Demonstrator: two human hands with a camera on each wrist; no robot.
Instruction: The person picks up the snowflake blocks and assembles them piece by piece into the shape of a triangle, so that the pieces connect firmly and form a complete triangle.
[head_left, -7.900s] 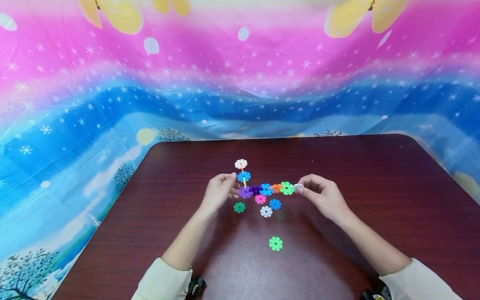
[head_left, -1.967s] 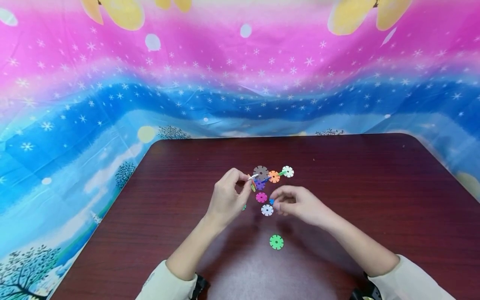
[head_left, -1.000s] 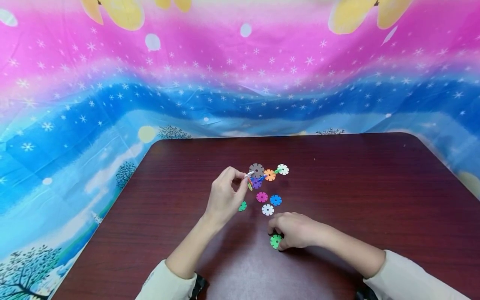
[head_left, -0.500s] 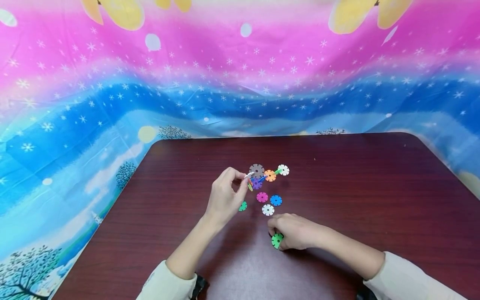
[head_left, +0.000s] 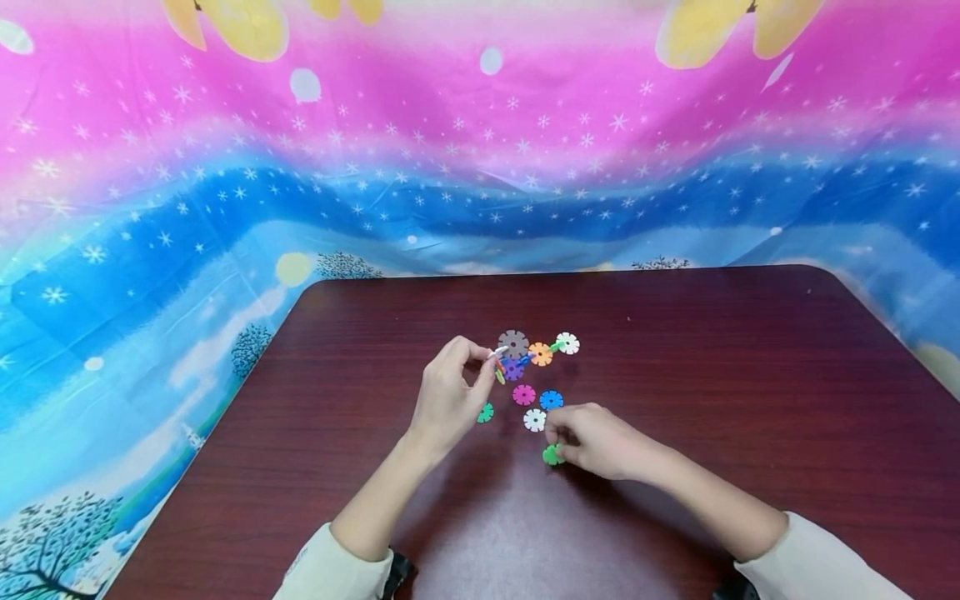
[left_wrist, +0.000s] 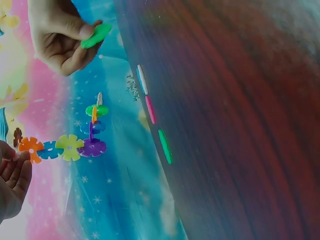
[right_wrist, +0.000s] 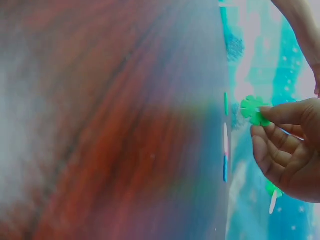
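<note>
A chain of interlocking snowflake discs is held up by my left hand (head_left: pixel 453 387), which pinches its white end disc between thumb and fingertips. In the left wrist view the chain shows an orange disc (left_wrist: pixel 31 149), a yellow-green disc (left_wrist: pixel 70 147) and a purple disc (left_wrist: pixel 93 147). A grey-brown disc (head_left: pixel 513 343) is at the near-hand end, and a white disc (head_left: pixel 568 342) tips the far arm. My right hand (head_left: pixel 600 442) pinches a loose green disc (right_wrist: pixel 254 110) by its edge, lifted above the table, apart from the chain.
Below the chain lie a pink disc (head_left: pixel 524 394), a blue disc (head_left: pixel 551 400), a white disc (head_left: pixel 534 420) and a darker green disc (head_left: pixel 486 412), partly behind the left hand. The dark wooden table (head_left: pixel 337 333) ends at a printed cloth (head_left: pixel 480 208).
The brown disc has gone from the table onto the chain, which has been turned round. My right hand reached down, took the green disc and raised it toward the chain; the left hand holds nearly still lately.
</note>
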